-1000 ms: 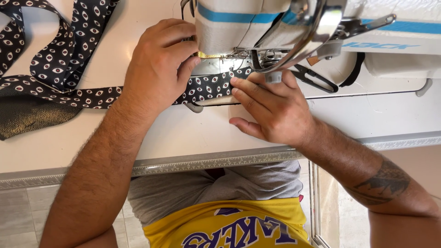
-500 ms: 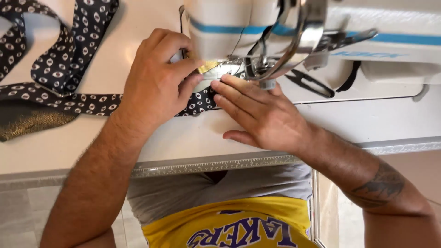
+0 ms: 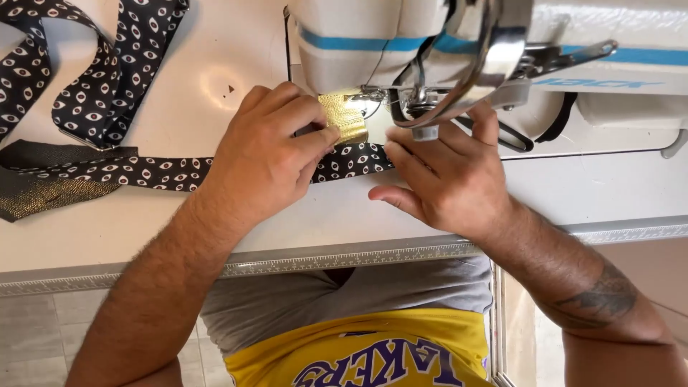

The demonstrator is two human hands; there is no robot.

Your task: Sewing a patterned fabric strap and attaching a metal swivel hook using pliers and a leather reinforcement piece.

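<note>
Black fabric strip (image 3: 143,172) with a white eye pattern lies flat across the cream bench (image 3: 215,79), running from the left edge toward the sewing machine (image 3: 373,43). More of the same cloth sits bunched in loops at upper left. Dull gold-flecked fabric (image 3: 36,197) shows beneath the strip near the left edge.

Left hand (image 3: 265,161) rests palm down on the strip, knuckles up, fingers (image 3: 315,140) together and curled, pressing a small gold fabric piece (image 3: 344,118) just in front of the machine's needle area. Thumb lies along the lower edge of the strip.

Right hand (image 3: 448,179) lies palm down just beside the left, on the far side of the presser foot (image 3: 423,132). Fingers extended and close together, tips touching the patterned strip where it passes under the machine head; thumb spread toward the body.

Machine is white with a blue stripe. Black cable (image 3: 523,140) curves behind the right hand. Bench front edge carries a metal trim (image 3: 322,259). Below it: grey cloth and a yellow shirt (image 3: 358,355).
</note>
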